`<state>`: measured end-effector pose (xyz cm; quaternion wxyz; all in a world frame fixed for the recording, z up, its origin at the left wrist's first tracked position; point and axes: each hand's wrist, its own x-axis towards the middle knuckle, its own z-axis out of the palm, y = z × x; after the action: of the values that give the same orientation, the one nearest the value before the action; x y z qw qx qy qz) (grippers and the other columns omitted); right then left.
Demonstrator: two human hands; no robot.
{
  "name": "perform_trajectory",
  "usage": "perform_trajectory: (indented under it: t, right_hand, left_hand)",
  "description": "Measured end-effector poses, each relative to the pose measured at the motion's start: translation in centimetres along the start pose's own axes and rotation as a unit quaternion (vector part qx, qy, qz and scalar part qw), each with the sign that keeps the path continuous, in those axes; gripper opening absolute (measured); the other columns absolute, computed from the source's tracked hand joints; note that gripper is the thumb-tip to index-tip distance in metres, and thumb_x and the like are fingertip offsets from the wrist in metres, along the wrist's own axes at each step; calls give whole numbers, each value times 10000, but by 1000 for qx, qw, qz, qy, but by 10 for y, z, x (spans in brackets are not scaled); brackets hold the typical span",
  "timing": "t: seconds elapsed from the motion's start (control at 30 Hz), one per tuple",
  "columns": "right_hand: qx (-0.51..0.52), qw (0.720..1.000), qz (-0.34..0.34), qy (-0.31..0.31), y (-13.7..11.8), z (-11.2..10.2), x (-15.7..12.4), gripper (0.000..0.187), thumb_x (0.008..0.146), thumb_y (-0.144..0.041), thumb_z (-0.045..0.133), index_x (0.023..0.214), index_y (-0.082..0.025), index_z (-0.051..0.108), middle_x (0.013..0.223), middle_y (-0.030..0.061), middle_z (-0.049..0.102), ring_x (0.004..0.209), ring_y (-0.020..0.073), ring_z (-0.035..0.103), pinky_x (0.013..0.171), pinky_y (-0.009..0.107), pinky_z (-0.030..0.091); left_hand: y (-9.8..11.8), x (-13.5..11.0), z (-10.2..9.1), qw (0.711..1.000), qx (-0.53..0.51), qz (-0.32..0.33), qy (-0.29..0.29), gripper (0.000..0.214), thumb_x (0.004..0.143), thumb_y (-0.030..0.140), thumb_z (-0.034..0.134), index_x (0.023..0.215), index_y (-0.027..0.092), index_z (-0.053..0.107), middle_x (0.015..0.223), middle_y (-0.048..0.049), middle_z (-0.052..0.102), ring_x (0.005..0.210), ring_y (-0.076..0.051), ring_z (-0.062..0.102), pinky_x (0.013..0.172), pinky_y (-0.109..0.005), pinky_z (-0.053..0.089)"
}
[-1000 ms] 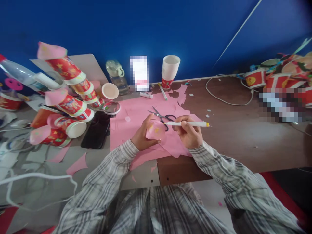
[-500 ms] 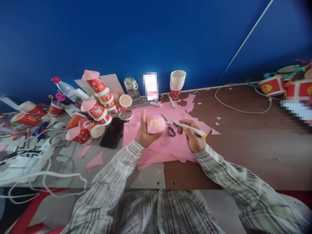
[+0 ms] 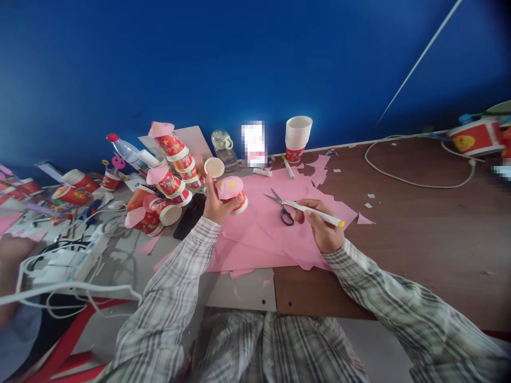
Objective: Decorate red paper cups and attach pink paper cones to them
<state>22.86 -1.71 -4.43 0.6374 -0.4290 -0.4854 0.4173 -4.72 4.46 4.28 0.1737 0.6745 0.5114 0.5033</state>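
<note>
My left hand grips a red paper cup topped with a pink paper cone that bears yellow marks. The cup is just over the left part of the pink paper sheets. In my right hand is a white marker with a yellow end, its other end pointing left. Close to that end, black-handled scissors lie partly spread on the pink paper. Left of my left hand, stacked red cups with pink cone tops stand beside cups lying on their sides.
Behind are a glass bottle, a lit phone, markers and stacked white cups. A dark phone lies near my left wrist. Cables and a power strip crowd the left, where another person's hand shows.
My left hand has moved left with the cup and tipped it more upright, so its red side shows. The view has turned slightly left, and another person's hand has appeared at the left.
</note>
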Motion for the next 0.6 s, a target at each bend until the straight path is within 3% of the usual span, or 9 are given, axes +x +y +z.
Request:
perform_trajectory:
  t: [0.33,0.43,0.6]
  right_hand:
    - [-31,999,7,-20,17,-10,0,407,968,-642,911,1087,-252,902,761,59,838,707,290,790,706,504,717]
    - [-41,999,10,-7,17,-10,-2,387,964,-641,902,1080,-271,910,770,62,838,715,300,787,718,526,705]
    - [-66,998,-9,-11,17,-12,-2,382,983,-688,902,1046,-311,912,757,74,812,695,335,780,674,584,698]
  left_hand:
    - [0,-9,-49,998,25,-4,57,986,550,475,714,1300,166,152,1388,-176,205,1271,-281,285,1048,-427,280]
    - [1,-9,-68,995,9,-16,94,960,562,519,687,1291,171,168,1401,-175,175,1283,-284,268,1041,-420,300]
    - [2,-9,-109,994,-22,-39,101,1069,519,538,707,1307,164,89,1381,-198,218,1215,-294,369,987,-462,363]
